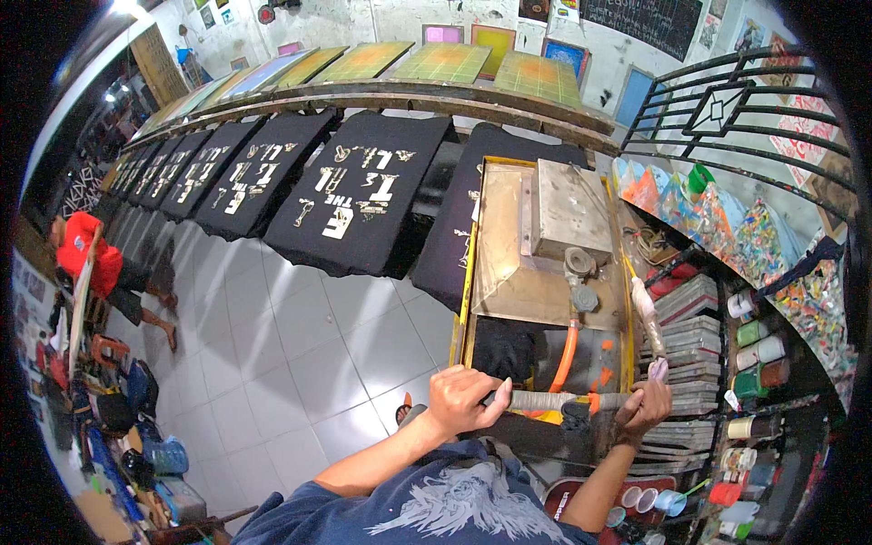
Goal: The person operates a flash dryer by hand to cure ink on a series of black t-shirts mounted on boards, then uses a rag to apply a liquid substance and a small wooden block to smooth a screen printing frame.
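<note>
My left hand (465,400) is closed round the left end of a wrapped grey bar (542,401), with its thumb lying along the bar. Closed near the other end is my right hand (645,409), beside the lower end of a taped rod (647,313). The bar crosses the near end of a yellow-framed metal heating unit (504,272), which carries a grey metal box (572,209) and an orange hose (565,356). Under the unit's left side lies a black printed T-shirt (447,250), partly covered by it.
More black T-shirts (341,218) lie in a row leftward, with framed screens (445,62) behind them. At right are a metal railing (727,109), stacked slats (686,331) and paint pots (761,352). A person in red (84,245) bends at far left, above the tiled floor (304,354).
</note>
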`<state>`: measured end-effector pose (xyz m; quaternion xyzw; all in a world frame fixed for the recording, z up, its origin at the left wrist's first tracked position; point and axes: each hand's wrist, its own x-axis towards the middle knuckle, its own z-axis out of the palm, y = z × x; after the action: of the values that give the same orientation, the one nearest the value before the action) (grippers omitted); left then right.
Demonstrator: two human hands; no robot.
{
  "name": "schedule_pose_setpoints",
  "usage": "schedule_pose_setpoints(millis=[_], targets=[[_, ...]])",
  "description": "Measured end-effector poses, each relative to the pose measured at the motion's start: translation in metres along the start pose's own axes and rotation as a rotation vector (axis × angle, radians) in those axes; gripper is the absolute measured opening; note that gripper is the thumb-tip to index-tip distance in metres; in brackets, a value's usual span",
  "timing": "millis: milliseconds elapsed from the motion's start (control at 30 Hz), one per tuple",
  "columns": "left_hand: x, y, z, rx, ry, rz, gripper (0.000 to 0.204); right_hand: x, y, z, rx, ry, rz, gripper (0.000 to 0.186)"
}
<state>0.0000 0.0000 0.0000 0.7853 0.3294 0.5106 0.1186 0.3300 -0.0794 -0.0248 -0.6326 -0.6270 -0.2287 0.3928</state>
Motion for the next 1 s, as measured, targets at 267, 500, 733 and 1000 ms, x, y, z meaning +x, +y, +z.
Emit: schedule_pose_setpoints(millis=[267, 500, 733, 1000], targets=[[0.007, -0.044, -0.018, -0.04, 0.01, 0.063, 0.02, -0.001, -0.042, -0.001, -0.113, -0.097, 0.063, 0.029], [0.025, -0.158, -0.097, 0.038, 0.025, 0.102, 0.025, 0.02, -0.184, 0.04, -0.15, -0.217, 0.109, 0.026], [0.041, -0.225, -0.18, 0.047, -0.048, -0.062, 0.031, 0.022, -0.305, 0.077, -0.038, -0.203, 0.119, 0.032], [-0.011, -0.187, -0.218, 0.073, -0.035, -0.059, 0.03, -0.002, -0.305, 0.064, -0.07, -0.181, 0.08, 0.022]])
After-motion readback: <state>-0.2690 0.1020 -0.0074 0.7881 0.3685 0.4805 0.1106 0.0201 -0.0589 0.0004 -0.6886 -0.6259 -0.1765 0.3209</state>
